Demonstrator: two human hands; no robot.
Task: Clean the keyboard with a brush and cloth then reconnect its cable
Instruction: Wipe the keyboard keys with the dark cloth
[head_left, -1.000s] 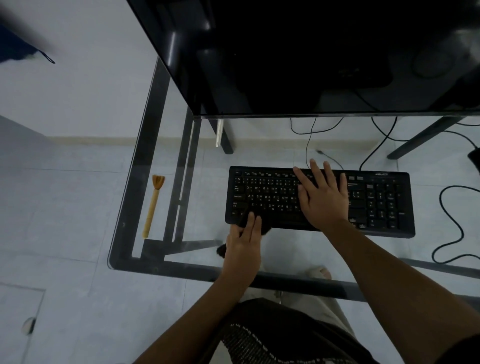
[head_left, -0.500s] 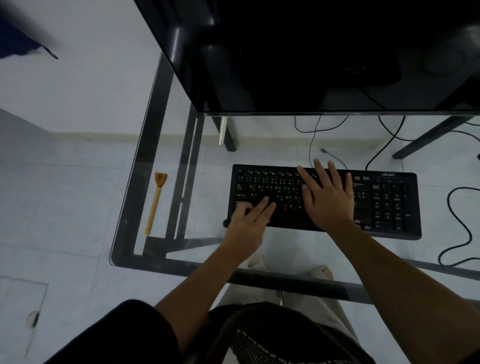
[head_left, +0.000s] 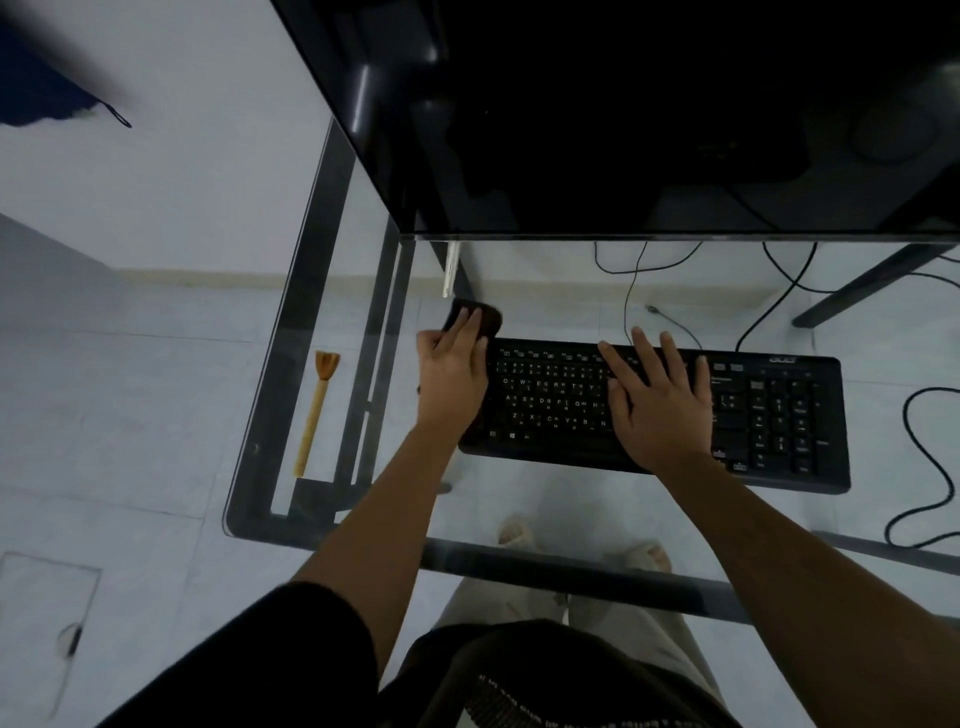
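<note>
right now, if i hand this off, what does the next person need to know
Left hand presses the dark cloth at the far left corner of the keyboard. Right hand lies flat on the keys.
The brush lies on the glass desk, left of the keyboard.
Wiping is under way.
Left to do: finish wiping, then reconnect the cable. Its loose plug shows behind the keyboard.

Looks like a home computer corner to me, since there's a glass worktop (head_left: 519, 512) on a dark metal frame with a black keyboard (head_left: 561, 402) on it, loose cables (head_left: 906, 413) trailing over a pale tiled floor (head_left: 130, 389) underneath, and a plain white wall (head_left: 182, 182) with a skirting board (head_left: 208, 275) behind.
</note>
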